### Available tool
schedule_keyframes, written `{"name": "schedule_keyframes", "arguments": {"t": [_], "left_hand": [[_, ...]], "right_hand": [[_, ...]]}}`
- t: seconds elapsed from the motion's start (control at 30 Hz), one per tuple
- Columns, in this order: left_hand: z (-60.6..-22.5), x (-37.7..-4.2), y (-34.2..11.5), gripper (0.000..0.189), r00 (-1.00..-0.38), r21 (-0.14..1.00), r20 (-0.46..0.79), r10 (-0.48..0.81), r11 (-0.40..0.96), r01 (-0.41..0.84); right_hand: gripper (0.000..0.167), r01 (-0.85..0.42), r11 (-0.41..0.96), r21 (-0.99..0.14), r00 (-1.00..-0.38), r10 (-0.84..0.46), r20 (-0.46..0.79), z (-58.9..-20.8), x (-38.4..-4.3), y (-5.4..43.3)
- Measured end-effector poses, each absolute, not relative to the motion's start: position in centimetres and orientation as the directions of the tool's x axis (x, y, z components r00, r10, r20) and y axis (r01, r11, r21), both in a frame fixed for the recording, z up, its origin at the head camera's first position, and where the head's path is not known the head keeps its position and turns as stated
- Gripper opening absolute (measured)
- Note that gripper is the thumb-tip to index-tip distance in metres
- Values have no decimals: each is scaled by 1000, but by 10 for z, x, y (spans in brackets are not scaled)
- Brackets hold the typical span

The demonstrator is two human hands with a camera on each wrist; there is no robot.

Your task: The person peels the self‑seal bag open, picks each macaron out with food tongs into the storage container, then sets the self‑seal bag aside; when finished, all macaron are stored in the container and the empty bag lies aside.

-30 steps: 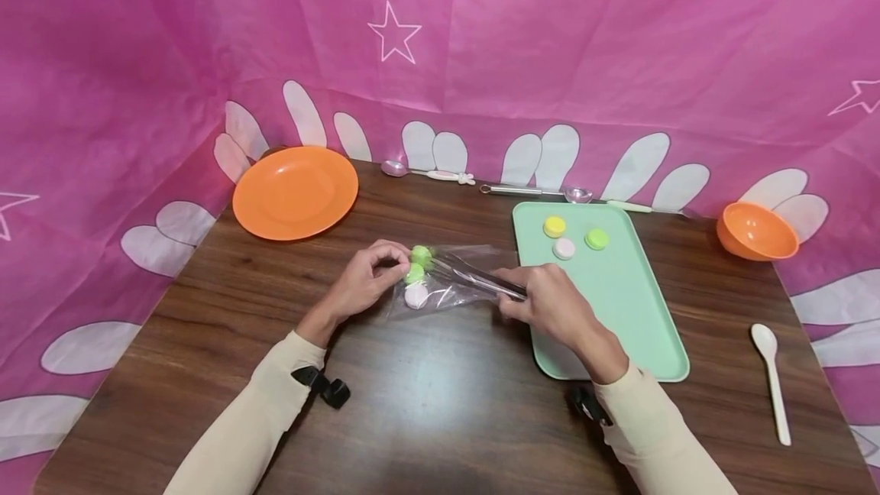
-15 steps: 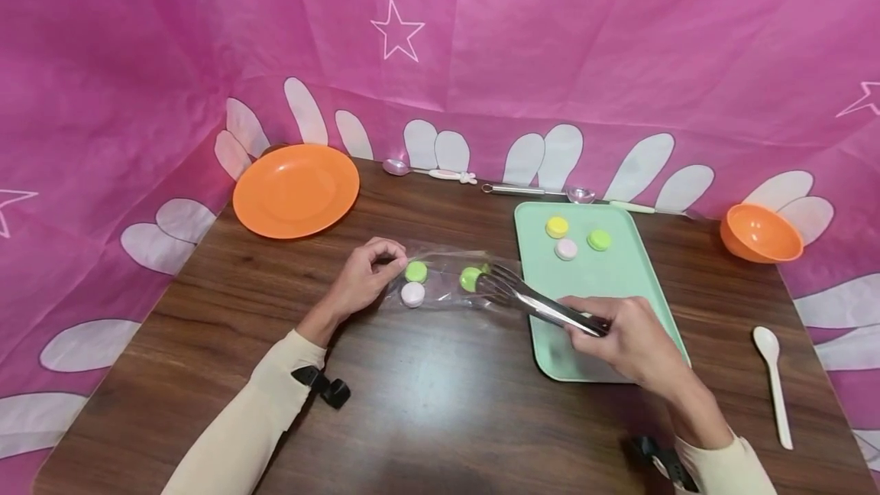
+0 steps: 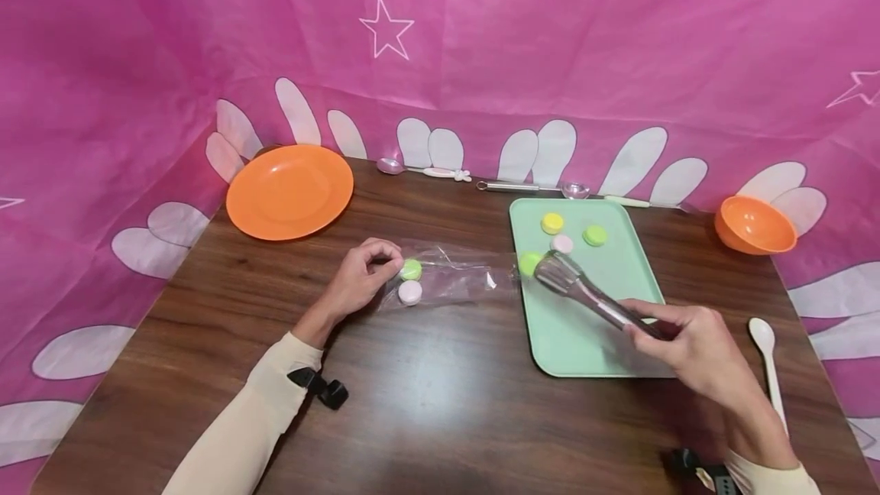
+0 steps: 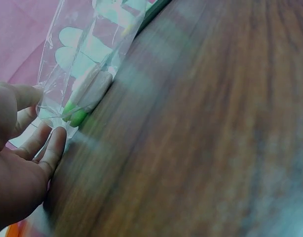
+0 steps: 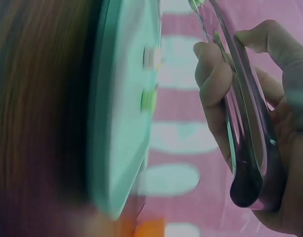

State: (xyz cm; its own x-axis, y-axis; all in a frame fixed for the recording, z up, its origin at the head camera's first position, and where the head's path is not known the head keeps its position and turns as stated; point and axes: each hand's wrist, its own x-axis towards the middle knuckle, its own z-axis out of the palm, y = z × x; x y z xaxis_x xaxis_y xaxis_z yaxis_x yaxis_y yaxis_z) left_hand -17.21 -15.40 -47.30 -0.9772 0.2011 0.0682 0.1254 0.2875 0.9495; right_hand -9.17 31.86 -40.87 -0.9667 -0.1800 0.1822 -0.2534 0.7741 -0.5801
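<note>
My left hand (image 3: 360, 277) pinches the closed end of a clear plastic bag (image 3: 461, 285) lying on the table. Inside it, by the fingertips, are a green macaron (image 3: 411, 270) and a pale pink macaron (image 3: 410, 293). My right hand (image 3: 701, 350) grips metal tongs (image 3: 598, 300), whose tips hold another green macaron (image 3: 528, 263) over the left edge of the mint tray (image 3: 571, 346). On that tray lie a yellow macaron (image 3: 552, 223), a pink macaron (image 3: 561, 244) and a green macaron (image 3: 595, 235). The right wrist view shows fingers and thumb round the tongs (image 5: 250, 128).
An orange plate (image 3: 289, 193) lies at the back left, an orange bowl (image 3: 755, 226) at the back right. Along the rear edge are a pink-handled spoon (image 3: 440, 173), a ladle (image 3: 512, 187) and a green-handled utensil (image 3: 627, 202). A white spoon (image 3: 765, 342) lies right of the tray.
My right hand has drawn the tongs rightward, bringing one green macaron out of the bag to the tray's edge. My left hand stays at the bag's end.
</note>
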Motion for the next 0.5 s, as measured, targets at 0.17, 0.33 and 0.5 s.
{"name": "schedule_keyframes", "arguments": {"t": [0.17,0.33,0.5], "left_hand": [[-474,-171,-156,11,-978,946,64,197,299,122],[-474,-173,-155,12,-976,951,69,207,281,127],[-475,-173,-154,11,-976,952,72,204,277,128]], "right_hand": [[33,-132,783,-608,-991,-92,97,-420,-97,352],[34,-3,766,-643,-1000,6,12,-427,-95,374],[38,62,809,-585,-997,72,-6,-423,-92,380]]}}
